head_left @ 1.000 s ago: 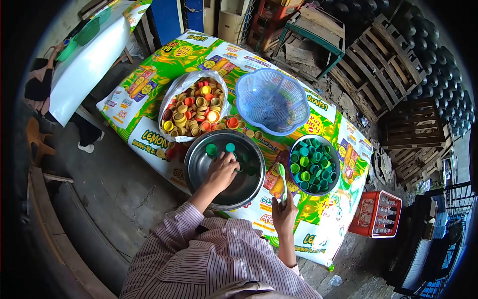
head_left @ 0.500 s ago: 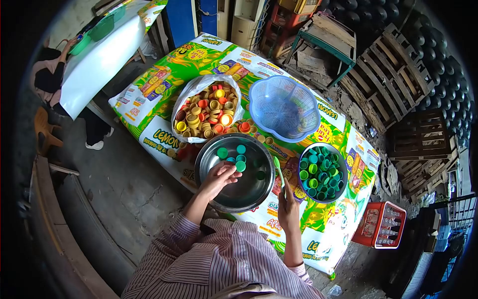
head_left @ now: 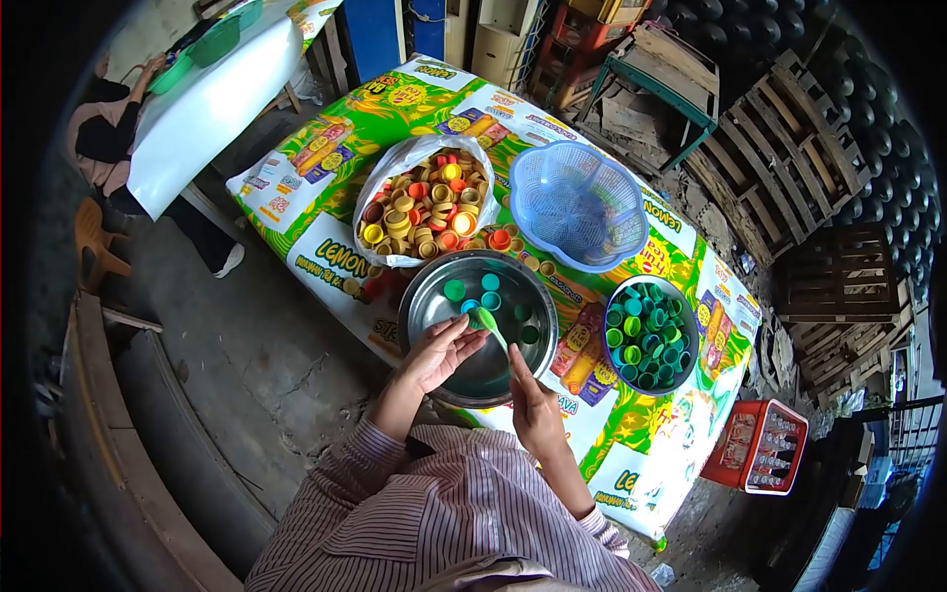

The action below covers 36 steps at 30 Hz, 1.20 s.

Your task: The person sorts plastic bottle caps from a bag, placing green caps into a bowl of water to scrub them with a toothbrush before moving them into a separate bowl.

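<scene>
Above the steel basin (head_left: 414, 281), my left hand (head_left: 441, 353) is closed on a green bottle cap (head_left: 474, 322), pinched at the fingertips. My right hand (head_left: 538, 412) grips a slim light green tool (head_left: 498, 333) with a long thin handle, perhaps a toothbrush. Its wider head lies right at the cap, overlapping it in this view. Several green and teal caps (head_left: 454, 290) rest inside the basin. Beyond it, a white bag (head_left: 371, 189) is filled with yellow, orange and red caps (head_left: 419, 212). To the right, a bowl (head_left: 612, 378) holds many green caps (head_left: 646, 335).
A blue plastic basket (head_left: 577, 202) stands behind the basin on the printed table cover (head_left: 631, 419). On the floor at right is a red crate (head_left: 755, 449) of bottles. Wooden pallets (head_left: 779, 148) lean beyond the table. Another person (head_left: 109, 138) works at a table at upper left.
My right hand has moved left over the basin, bringing the green tool to the cap. My left hand still holds the cap. The view has shifted slightly.
</scene>
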Available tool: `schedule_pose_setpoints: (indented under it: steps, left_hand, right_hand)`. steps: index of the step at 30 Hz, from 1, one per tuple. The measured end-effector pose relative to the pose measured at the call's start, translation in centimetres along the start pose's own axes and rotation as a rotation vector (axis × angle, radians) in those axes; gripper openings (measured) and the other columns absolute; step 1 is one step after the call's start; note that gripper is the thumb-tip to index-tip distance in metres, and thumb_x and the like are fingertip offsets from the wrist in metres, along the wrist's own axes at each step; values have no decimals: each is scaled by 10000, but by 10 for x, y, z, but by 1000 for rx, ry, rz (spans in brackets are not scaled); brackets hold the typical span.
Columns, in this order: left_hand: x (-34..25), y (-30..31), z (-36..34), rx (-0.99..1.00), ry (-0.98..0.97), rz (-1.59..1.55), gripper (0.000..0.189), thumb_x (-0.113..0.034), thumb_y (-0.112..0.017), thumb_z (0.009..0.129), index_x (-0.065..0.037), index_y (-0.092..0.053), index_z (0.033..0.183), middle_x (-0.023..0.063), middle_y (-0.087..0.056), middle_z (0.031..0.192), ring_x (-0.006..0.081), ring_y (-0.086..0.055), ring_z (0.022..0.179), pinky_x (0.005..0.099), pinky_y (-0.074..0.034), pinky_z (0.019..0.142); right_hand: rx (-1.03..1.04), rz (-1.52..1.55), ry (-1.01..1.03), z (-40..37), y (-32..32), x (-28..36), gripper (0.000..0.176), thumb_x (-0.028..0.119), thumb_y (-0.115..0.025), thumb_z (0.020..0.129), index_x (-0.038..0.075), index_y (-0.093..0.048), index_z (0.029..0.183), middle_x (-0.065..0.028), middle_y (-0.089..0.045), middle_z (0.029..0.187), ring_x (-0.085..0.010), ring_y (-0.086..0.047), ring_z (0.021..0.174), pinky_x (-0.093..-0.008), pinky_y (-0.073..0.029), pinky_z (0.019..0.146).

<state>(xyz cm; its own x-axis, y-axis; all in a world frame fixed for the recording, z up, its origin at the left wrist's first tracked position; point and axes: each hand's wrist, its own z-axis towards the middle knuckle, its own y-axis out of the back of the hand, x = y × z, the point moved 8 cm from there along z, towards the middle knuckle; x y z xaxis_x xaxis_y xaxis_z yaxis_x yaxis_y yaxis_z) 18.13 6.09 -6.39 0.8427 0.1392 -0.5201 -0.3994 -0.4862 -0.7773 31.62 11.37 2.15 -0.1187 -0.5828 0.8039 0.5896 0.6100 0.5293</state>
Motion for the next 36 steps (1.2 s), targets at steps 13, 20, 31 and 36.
schedule_pose_setpoints:
  steps: [13,20,31,36]
  left_hand:
    - [7,-4,7,145,77,-106,235,-187,-434,914,-55,-480,1103,74,-535,1074,193,-528,987,332,-431,877]
    - [-5,-12,6,155,-168,329,107,-96,-439,905,-72,-490,996,41,-532,1042,192,-546,988,309,-440,856]
    - [-30,-35,-7,70,-546,824,64,11,-497,859,8,-449,901,34,-495,848,62,-517,832,196,-435,761]
    - [-34,-38,-9,52,-531,884,71,12,-494,861,13,-450,917,36,-494,861,68,-518,862,200,-434,781]
  right_hand:
    - [12,71,-170,-4,-1,-10,535,3,-450,849,134,-295,1344,-262,-588,777,-354,-613,679,-297,-462,566]
    - [-5,66,-200,-6,-1,-6,534,8,-457,851,131,-295,1345,-250,-598,803,-345,-616,668,-311,-467,571]
    - [-40,40,-268,1,11,-16,516,-21,-434,849,111,-315,1334,-179,-499,588,-226,-481,482,-237,-361,507]
    - [3,100,-190,4,5,-4,523,-31,-443,835,108,-327,1326,-198,-533,633,-249,-494,472,-238,-365,492]
